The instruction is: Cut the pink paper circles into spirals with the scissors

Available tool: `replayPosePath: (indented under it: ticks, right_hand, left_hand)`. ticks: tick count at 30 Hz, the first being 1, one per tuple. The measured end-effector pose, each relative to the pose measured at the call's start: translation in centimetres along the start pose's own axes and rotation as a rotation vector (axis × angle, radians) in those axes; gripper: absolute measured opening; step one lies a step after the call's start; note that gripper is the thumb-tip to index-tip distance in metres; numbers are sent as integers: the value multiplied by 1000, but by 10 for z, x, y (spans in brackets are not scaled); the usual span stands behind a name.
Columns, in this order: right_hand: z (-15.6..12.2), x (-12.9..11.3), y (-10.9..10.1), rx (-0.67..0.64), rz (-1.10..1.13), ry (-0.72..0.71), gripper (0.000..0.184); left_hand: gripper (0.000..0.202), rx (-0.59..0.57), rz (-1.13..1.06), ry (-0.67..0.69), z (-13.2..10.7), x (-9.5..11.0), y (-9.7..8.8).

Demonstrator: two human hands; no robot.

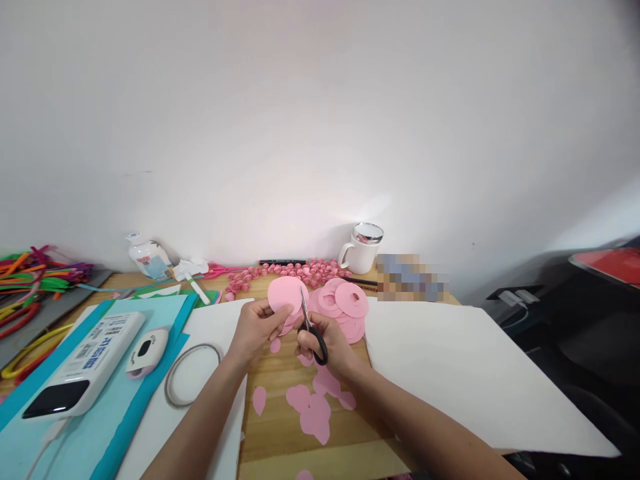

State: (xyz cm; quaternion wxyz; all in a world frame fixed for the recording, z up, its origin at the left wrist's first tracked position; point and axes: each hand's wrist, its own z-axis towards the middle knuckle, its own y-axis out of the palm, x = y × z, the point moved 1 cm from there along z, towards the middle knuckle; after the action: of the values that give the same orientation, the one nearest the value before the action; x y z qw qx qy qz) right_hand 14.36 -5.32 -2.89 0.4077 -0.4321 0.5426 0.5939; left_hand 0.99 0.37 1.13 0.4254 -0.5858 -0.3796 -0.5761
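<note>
Between the thumb and fingers of my left hand point(257, 327) is a round piece of pink paper point(285, 293), held up over the middle of the table. My right hand point(327, 343) grips black-handled scissors point(306, 313), their blades pointing up at the right edge of that paper. Whether the blades are cutting into it, I cannot tell. Just behind and right of the hands lies a pile of pink paper discs and rings point(353, 303). Below the hands, several pink paper scraps point(316, 417) are scattered on the wood.
Small pink rolled pieces point(320, 270) are heaped near the wall, beside a white mug point(361, 250). White sheets point(450, 360) lie right and left. A white device point(90, 363), a tape roll point(173, 387), a white bottle point(149, 257) and coloured pipe cleaners point(30, 277) occupy the left.
</note>
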Motion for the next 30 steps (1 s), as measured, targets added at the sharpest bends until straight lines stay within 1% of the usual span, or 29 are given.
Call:
replayPosePath:
  ticks: [5,9,13,16,22,26,30]
  right_hand:
    - [0,3,-1,1,-25,-10,18]
    - [0,4,-1,-14,-27,3,20]
    - [1,2,-1,-26,-27,21,22]
    - [2,0,-1,-16,-47,12,31]
    - [3,-1,-3,-8,6,-34,47]
    - [2,-1,-4,-28,10,-21,47]
    - [1,-3,-3,-10,-42,-2,43]
  left_hand:
    - [32,9,-58,14,1,4,1]
    - [31,-17,-137,-16,0,6,3]
    - [35,-6,-74,-19,0,3,2]
    - [33,-13,-22,-8,0,0,1]
    - [30,-60,-10,-41,0,-2,0]
    - [28,-56,-7,-25,0,-1,-1]
    - [30,-59,1,-25,0,-1,-1]
